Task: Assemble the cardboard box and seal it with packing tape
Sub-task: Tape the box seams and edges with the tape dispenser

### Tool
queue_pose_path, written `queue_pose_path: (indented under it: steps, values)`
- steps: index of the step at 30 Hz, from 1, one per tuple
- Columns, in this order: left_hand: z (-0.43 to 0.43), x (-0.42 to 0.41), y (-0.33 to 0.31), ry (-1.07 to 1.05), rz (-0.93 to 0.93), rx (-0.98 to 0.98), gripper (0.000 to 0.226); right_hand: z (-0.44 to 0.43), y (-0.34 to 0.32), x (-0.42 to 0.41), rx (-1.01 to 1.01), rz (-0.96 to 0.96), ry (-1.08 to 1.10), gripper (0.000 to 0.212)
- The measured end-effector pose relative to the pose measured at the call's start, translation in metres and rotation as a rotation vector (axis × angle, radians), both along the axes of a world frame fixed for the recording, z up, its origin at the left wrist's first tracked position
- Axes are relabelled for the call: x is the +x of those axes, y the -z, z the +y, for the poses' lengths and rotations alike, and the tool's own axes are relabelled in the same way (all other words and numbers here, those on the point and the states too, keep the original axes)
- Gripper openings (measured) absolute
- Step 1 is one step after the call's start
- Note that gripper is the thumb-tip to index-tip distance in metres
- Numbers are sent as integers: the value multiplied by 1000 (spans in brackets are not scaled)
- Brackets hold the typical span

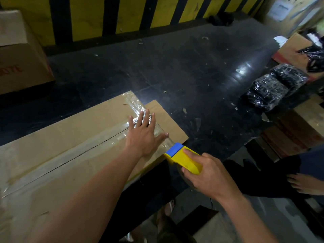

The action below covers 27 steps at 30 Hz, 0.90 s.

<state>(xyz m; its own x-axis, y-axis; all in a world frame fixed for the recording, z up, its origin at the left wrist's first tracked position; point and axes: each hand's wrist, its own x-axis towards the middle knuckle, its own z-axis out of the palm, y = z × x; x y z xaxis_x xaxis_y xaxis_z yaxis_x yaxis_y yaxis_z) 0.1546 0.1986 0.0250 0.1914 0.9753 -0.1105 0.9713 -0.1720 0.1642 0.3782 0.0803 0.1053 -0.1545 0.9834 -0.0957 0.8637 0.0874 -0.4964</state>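
A long brown cardboard box (57, 137) lies on the dark table, its top flaps closed along a centre seam. Clear packing tape (98, 142) runs along that seam and across the far end. My left hand (143, 134) lies flat with spread fingers on the taped far end of the box. My right hand (208, 174) grips a yellow and blue tape dispenser (184, 157) at the box's right edge. A strip of clear tape stretches from the dispenser's blue mouth up to my left hand.
The black table (175, 67) carries a flat cardboard piece (168, 118) under the box's far end. Another carton (19, 55) stands at the far left. Black plastic-wrapped bundles (275, 85) and more boxes (294, 48) lie right. A person's foot (305, 183) shows at right.
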Motion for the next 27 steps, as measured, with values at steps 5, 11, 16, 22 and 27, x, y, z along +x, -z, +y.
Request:
queue_pose_path:
  steps: [5,11,16,22,27]
  values:
    - [2,1,-2,1,20,-30,102,-5,5,-9,-15,-51,21,62]
    - [-13,12,-8,-21,-37,-36,108,-7,8,-12,-7,-7,47,64]
    - [-16,9,-1,-6,4,-19,111,-12,2,-3,-7,-7,50,61]
    - [-15,9,0,-5,-1,-22,113,-15,-2,-4,-58,-32,57,57]
    - [-16,10,0,-17,-3,-11,114,4,0,-18,-109,-76,54,53]
